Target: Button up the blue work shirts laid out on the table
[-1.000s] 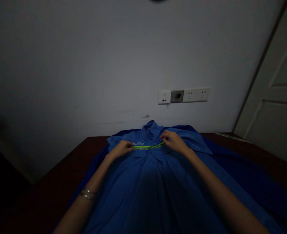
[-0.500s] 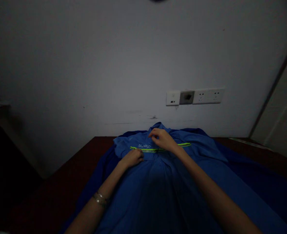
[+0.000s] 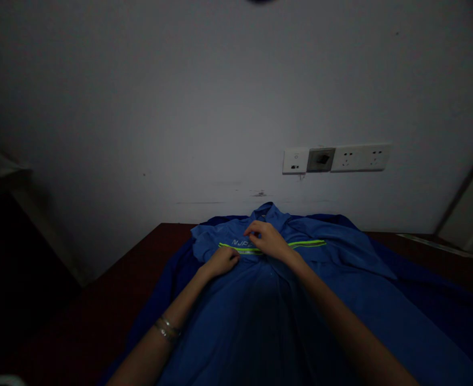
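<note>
A blue work shirt (image 3: 236,316) with a collar, yellow-green reflective stripes and pale lettering lies spread out before me. My left hand (image 3: 221,261) rests on its chest below the left stripe, fingers curled into the fabric. Over the middle of the chest, my right hand (image 3: 270,239) is bent at the wrist with thumb and fingers drawn together, covering part of the stripe and lettering. What its fingertips hold, if anything, is too small to make out. Darker blue cloth (image 3: 174,276) shows under and around the shirt.
Underneath is a dark red surface (image 3: 127,268) that meets a pale wall (image 3: 204,107). Sockets and switches (image 3: 360,158) sit on the wall at right. A dark piece of furniture (image 3: 23,241) stands at left, and a thin pale strip (image 3: 441,247) lies at the back right.
My right hand has moved down from near the collar toward the stripe, fingers still drawn together. My left hand stays at the chest. The camera view has shifted slightly.
</note>
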{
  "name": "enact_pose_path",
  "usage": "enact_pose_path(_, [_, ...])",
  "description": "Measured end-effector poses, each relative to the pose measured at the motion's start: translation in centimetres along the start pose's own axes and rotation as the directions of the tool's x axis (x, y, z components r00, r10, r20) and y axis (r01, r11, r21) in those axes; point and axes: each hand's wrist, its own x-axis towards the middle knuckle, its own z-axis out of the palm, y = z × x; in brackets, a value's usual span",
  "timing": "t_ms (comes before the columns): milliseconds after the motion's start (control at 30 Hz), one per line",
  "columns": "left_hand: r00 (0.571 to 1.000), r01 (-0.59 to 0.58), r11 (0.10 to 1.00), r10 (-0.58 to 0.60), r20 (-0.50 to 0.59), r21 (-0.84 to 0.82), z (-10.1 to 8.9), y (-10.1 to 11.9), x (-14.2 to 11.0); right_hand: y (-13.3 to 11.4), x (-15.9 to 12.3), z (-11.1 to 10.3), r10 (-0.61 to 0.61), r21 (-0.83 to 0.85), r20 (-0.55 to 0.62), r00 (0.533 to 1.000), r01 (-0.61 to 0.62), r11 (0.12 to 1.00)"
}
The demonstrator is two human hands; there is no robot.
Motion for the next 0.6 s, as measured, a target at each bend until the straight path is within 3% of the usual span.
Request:
enact_pose_path(100, [0.996,0.007,0.995,-0.016,-0.091,-0.103,0.5,-0.6,0.7,0.6,-0.1,0.4,0.036,0.021,-0.008,0.999,-0.036,0.999])
enact_pose_path(267, [0.964,0.088,0.964,-0.147,-0.223,-0.253,1.4,-2.0,1.7,0.9,-0.3,1.5,0.055,0.028,0.004,0.998,-0.055,0.998])
enact_pose_path(467, [0.935,0.109,0.918,-0.224,-0.273,-0.38,1.9,-2.8,2.1,1.3,-0.6,2.6,0.113,0.024,0.245,0.963,-0.123,0.992])
enact_pose_path(600, [0.93,0.105,0.905,-0.236,-0.282,-0.412,2.0,-2.6,2.1,1.2,-0.9,2.8,0.162,-0.083,0.262,0.951,-0.145,0.986])
